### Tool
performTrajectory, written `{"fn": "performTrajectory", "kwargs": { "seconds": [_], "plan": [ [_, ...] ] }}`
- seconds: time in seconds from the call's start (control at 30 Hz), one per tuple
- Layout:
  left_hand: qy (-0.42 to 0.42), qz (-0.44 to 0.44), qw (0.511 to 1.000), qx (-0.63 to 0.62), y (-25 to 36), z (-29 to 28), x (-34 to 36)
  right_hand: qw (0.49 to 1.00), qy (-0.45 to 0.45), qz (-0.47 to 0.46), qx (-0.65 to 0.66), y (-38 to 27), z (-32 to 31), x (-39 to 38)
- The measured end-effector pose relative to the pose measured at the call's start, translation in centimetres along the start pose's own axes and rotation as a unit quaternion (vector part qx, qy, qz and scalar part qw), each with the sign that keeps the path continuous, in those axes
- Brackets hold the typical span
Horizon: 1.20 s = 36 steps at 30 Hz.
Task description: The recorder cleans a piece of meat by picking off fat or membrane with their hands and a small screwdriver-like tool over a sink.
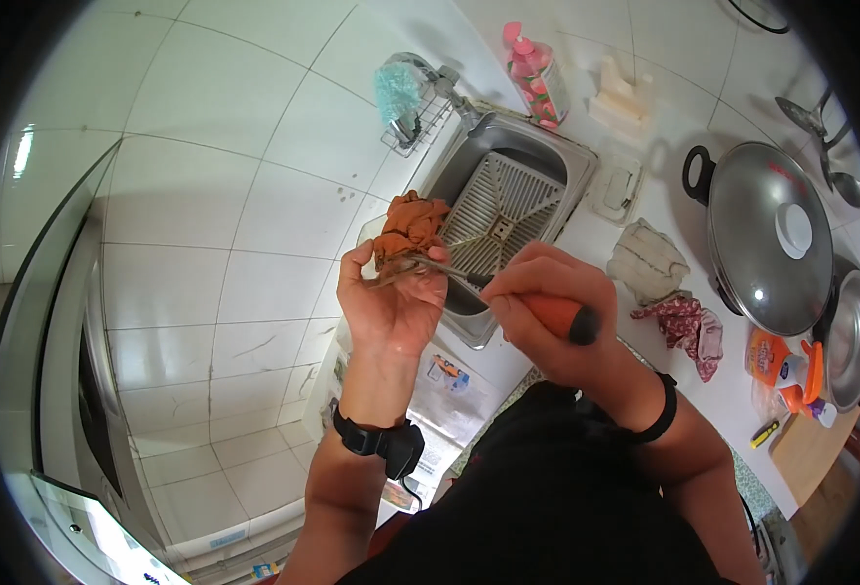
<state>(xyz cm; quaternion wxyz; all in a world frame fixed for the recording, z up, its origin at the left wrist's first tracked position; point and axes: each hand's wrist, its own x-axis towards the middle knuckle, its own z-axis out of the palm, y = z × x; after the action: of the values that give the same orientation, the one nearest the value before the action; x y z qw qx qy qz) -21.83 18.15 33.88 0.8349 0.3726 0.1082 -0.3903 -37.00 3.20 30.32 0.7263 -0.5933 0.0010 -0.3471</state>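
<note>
My right hand (561, 283) is wrapped round a screwdriver (554, 314) with an orange and black handle. Its thin shaft points left, and the tip meets a small greyish piece (408, 263) at the fingers of my left hand (391, 312). That hand is palm up with its fingers curled around the piece; glare and small size hide what kind of thing it is. Just beyond the left fingers lies a crumpled orange-brown cloth (410, 220), by the near left edge of the steel sink (578, 161). A slatted metal drain rack (503, 200) sits in the sink.
A faucet (464, 107) and a wire rack (420, 122) with a teal mesh cloth (398, 91) stand behind the sink. Rightward are a pink pump bottle (537, 78), rags (649, 258), a lidded wok (771, 239) and an orange-labelled bottle (769, 356). Newspaper (464, 395) covers the near counter.
</note>
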Motion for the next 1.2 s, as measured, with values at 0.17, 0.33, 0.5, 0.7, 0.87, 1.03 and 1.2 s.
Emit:
{"fn": "performTrajectory", "kwargs": {
  "seconds": [0.17, 0.33, 0.5, 0.7, 0.87, 1.03, 1.2],
  "plan": [
    [0.002, -0.005, 1.0, -0.009, -0.1, 0.0, -0.1, 1.0, 0.002, -0.001, -0.022, -0.6, -0.7, -0.5],
    [0.048, 0.001, 0.999, 0.001, -0.2, 0.4, -0.1, 0.999, 0.046, 0.015, 0.01, -0.9, -0.8, -0.8],
    [0.003, -0.002, 0.996, 0.094, -0.6, 0.0, -0.2, 0.984, 0.076, 0.135, 0.088, -0.7, -1.1, -0.1],
    [0.005, -0.016, 0.992, 0.126, -0.9, 0.3, -0.2, 0.942, 0.109, 0.229, 0.219, 1.2, -2.8, -0.3],
    [0.012, -0.015, 0.991, 0.133, -1.3, 0.4, -0.2, 0.942, 0.092, 0.218, 0.238, 1.2, -2.9, -0.9],
    [-0.007, -0.008, 0.993, 0.114, -1.6, 0.3, 0.0, 0.957, 0.06, 0.209, 0.19, 0.0, -2.3, -1.3],
    [-0.015, -0.04, 0.996, 0.075, -1.1, 0.2, 0.3, 0.992, 0.023, 0.091, 0.082, 0.1, -1.5, -2.1]
  ]
}}
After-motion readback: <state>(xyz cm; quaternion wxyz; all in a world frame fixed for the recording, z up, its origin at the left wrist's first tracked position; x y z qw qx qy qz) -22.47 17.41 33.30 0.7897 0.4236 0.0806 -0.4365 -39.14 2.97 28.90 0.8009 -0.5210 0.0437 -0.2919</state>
